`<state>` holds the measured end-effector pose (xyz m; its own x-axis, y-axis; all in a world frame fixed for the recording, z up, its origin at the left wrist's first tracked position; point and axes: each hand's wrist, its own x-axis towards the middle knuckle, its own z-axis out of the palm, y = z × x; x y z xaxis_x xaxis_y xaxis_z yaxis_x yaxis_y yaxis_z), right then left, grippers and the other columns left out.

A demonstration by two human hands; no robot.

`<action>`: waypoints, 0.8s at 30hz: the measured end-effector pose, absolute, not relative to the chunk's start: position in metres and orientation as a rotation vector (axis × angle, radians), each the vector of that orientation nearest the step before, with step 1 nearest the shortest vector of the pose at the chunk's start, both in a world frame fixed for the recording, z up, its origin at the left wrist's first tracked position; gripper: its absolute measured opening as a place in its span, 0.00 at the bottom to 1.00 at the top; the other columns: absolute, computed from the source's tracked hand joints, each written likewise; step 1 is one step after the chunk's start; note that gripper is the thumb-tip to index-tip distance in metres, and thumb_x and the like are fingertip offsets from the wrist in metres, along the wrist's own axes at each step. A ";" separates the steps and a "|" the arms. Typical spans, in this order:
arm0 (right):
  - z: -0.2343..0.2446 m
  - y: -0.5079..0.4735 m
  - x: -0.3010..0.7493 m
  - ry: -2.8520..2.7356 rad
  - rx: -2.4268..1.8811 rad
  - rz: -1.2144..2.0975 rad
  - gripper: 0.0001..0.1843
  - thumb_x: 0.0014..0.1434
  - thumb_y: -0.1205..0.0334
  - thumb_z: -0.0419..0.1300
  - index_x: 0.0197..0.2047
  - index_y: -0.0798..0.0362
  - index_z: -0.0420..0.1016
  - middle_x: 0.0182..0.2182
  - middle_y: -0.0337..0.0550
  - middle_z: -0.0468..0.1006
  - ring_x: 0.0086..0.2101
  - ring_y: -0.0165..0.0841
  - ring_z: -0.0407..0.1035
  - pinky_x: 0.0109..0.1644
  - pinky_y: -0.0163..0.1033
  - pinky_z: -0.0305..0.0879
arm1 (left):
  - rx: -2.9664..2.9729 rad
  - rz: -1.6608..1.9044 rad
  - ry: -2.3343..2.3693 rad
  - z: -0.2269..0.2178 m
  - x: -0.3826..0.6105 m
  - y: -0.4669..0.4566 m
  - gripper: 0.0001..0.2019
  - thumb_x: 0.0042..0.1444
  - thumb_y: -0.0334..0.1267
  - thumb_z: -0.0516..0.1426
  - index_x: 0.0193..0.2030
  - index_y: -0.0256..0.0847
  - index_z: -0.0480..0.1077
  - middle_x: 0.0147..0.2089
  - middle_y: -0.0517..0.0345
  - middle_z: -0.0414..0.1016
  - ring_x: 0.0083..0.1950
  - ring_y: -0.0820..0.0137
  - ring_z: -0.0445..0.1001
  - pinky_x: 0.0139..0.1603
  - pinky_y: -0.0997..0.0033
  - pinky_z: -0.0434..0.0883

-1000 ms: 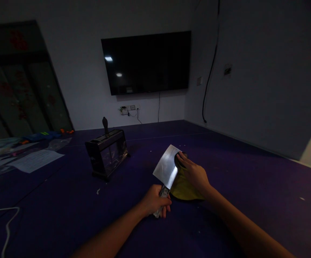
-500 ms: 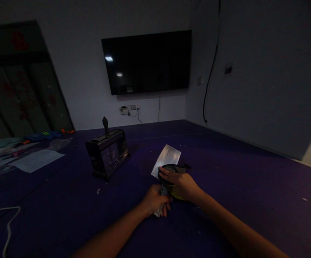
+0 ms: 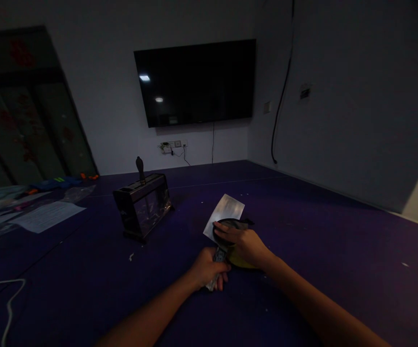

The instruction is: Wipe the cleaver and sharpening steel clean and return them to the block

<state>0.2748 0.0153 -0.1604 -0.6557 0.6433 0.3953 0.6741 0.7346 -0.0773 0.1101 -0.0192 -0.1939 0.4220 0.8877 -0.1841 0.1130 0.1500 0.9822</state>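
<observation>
My left hand (image 3: pixel 210 270) is wrapped around the grey, patterned handle of a cleaver (image 3: pixel 228 207). The cleaver's broad silver blade points away from me, up and to the right. My right hand (image 3: pixel 247 246) is closed over a round item with a black rim and a yellow lower part (image 3: pixel 240 261); its exact kind is hard to make out. This item lies against the near part of the blade and hides some of it. A short dark tab sticks out at its right side.
A black-framed box with clear sides and a top handle (image 3: pixel 143 205) stands left of my hands on the purple surface (image 3: pixel 324 270). Papers (image 3: pixel 49 216) and plastic wrap lie farther left. A white cable (image 3: pixel 10 306) curves at the near left. A television (image 3: pixel 196 84) hangs behind.
The view has shifted very slightly. Both hands keep their holds on the cleaver and the black-and-yellow item, with the right hand only a little moved.
</observation>
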 end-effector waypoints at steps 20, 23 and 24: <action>-0.159 0.039 0.310 -2.018 -1.383 -0.285 0.30 0.56 0.69 0.47 0.62 0.46 0.53 0.62 0.42 0.54 0.52 0.37 0.64 0.49 0.41 0.67 | 1.455 0.629 0.968 -0.189 0.108 -0.022 0.11 0.41 0.39 0.58 0.27 0.37 0.60 0.17 0.61 0.68 0.13 0.76 0.64 0.11 0.80 0.57; -0.161 0.037 0.307 -2.068 -1.340 -0.288 0.29 0.57 0.68 0.47 0.62 0.47 0.54 0.62 0.43 0.55 0.51 0.37 0.65 0.47 0.41 0.68 | 1.447 0.646 0.982 -0.189 0.109 -0.023 0.11 0.41 0.39 0.58 0.27 0.37 0.60 0.18 0.61 0.68 0.13 0.76 0.64 0.11 0.80 0.57; -0.162 0.036 0.305 -2.096 -1.326 -0.284 0.29 0.56 0.69 0.48 0.62 0.47 0.55 0.61 0.43 0.55 0.51 0.37 0.66 0.47 0.41 0.68 | 1.442 0.644 0.987 -0.190 0.109 -0.023 0.11 0.41 0.39 0.58 0.26 0.37 0.60 0.17 0.61 0.68 0.13 0.76 0.64 0.11 0.80 0.57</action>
